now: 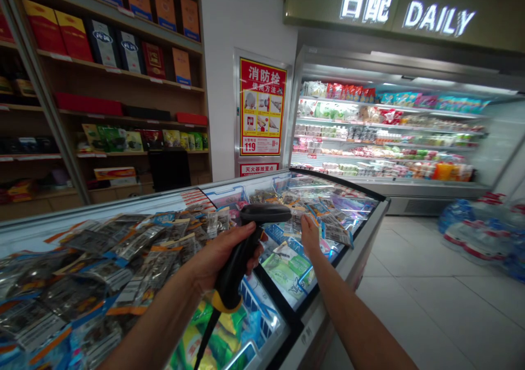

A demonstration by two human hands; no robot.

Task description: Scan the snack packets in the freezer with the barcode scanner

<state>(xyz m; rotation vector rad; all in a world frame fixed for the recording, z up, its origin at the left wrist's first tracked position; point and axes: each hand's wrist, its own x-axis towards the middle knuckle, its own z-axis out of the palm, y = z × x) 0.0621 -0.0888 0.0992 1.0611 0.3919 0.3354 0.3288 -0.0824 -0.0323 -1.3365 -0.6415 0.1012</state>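
Left hand (217, 256) is wrapped around the handle of a black barcode scanner (234, 269), thumb on top, with the scanner's head pointing to the right. In the head view, a yellow band rings the bottom of the handle, and a black cable (207, 338) hangs from it. Just beyond the scanner's head, the right hand (310, 234) is curled closed on the edge of a clear packet (296, 225); its fingertips are hidden.

Both hands are above a glass-topped chest freezer (363, 245). On its glass to the left lies a thick, overlapping pile of dark-filled packets (158, 260) with blue and orange edges; more of them are spread near the right hand. Under the glass show a green-and-white package (287, 266), yellow-and-green bags (213, 340) and a blue wire basket (260, 307).

Behind the freezer, a wooden shelf unit (123, 77) carries gift boxes and bagged goods. A red fire-hydrant notice (260, 107) is fixed to the white wall (221, 74). Farther right, a lit refrigerated display case (430, 186) stands under a "DAILY" sign (438, 18), and shrink-wrapped water bottles (471, 233) sit on the tiled floor (410, 304).
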